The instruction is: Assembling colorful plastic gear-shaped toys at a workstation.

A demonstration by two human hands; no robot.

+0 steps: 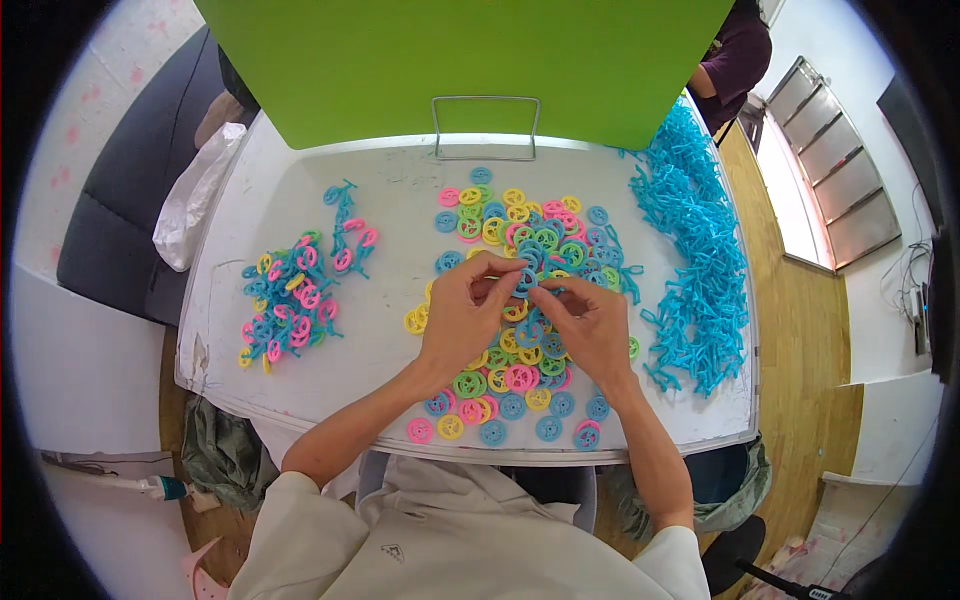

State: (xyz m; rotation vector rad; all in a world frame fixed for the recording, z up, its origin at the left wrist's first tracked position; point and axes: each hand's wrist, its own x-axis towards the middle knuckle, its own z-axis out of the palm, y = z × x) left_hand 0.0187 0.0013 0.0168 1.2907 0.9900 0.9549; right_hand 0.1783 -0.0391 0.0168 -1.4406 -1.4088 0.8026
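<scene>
My left hand (pixel 465 308) pinches a blue plastic wheel (pixel 525 281) between thumb and fingertips, above the middle of the table. My right hand (pixel 588 328) meets it from the other side, fingers closed on a blue plastic connector (pixel 533 326) whose lower part hangs below the fingertips. Whether the connector is inside the wheel is hidden by the fingers. Beneath both hands spreads a loose pile of spoked plastic wheels (pixel 518 378) in pink, yellow, green and blue.
To the left lies a heap of blue connectors with wheels on them (pixel 290 310). A long mound of loose blue connectors (pixel 700 270) runs along the right edge. A green panel (pixel 460 60) stands at the back of the white table (pixel 340 400). Another person's arm (pixel 705 82) shows behind it.
</scene>
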